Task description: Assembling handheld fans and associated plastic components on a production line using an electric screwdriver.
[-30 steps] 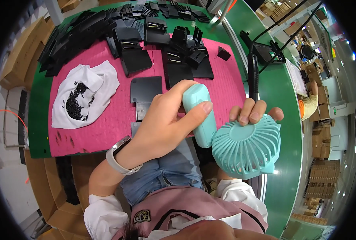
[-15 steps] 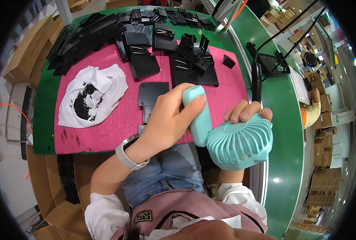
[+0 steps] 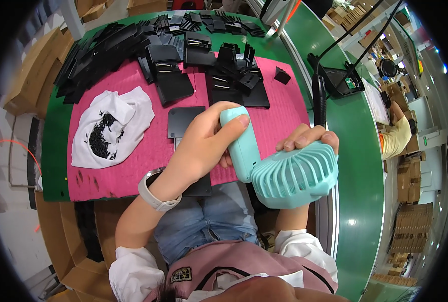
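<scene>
A turquoise handheld fan [image 3: 294, 176] is held between my hands above the front of the pink mat [image 3: 128, 181]. My left hand [image 3: 201, 138] grips its handle, thumb lying along the top. The fingers of my right hand [image 3: 309, 137] curl over the far side of the round slatted fan head; the rest of that hand is hidden behind it. Handle and head meet at an angle. Partly covered by my left hand and wrist, a flat black plastic panel [image 3: 181, 121] lies on the mat.
Black plastic parts [image 3: 103, 60] are heaped along the table's far side. A white cloth [image 3: 138, 108] holds small black pieces [image 3: 101, 141]. At right hangs a black corded tool [image 3: 319, 95], near a black tray [image 3: 337, 83]. A person's yellow sleeve [image 3: 397, 138] shows beyond the green table [image 3: 357, 201].
Both hands and the fan sit slightly further left in the picture, and the whole view has shifted a little. The grip on the fan looks the same.
</scene>
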{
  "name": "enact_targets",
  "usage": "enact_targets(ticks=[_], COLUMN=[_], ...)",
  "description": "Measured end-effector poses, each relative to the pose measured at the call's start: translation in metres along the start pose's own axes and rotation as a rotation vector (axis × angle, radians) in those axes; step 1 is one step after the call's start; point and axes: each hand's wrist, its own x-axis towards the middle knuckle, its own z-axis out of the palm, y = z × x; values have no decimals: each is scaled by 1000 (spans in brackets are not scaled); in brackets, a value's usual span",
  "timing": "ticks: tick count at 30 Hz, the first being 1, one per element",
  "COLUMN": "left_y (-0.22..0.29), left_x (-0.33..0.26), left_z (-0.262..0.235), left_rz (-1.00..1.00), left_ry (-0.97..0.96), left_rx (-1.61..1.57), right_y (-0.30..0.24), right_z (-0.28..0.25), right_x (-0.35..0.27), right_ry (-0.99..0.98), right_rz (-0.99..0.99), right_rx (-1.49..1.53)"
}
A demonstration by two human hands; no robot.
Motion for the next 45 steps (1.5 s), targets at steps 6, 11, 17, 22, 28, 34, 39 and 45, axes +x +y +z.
enact_targets(ticks=[6,11,17,22,28,34,39,45], left_y=[7,8,-8,-14,-14,-12,-11,-12], left_x=[-2,-10,-17,-15,-14,-14,-15,-17], left_z=[-8,-46,-57,-54,-51,-46,-43,-44], left_rz=[414,485,428,470,385,380,370,355], left_ry=[305,477,516,546,565,572,564,572], left_rx=[312,477,515,747,766,846,879,870], right_y=[-19,-21,55,132,169,171,164,167], right_z=[-26,-25,-94,-138,-159,-162,-168,-178], right_x=[23,71,158,188,188,192,197,195], right_ry=[-42,169,96,184,67,55,34,50], right_rz=[-17,38,74,138,261,239,315,316], right_rx=[-307,-533,-591,-552,-694,-901,-864,-823])
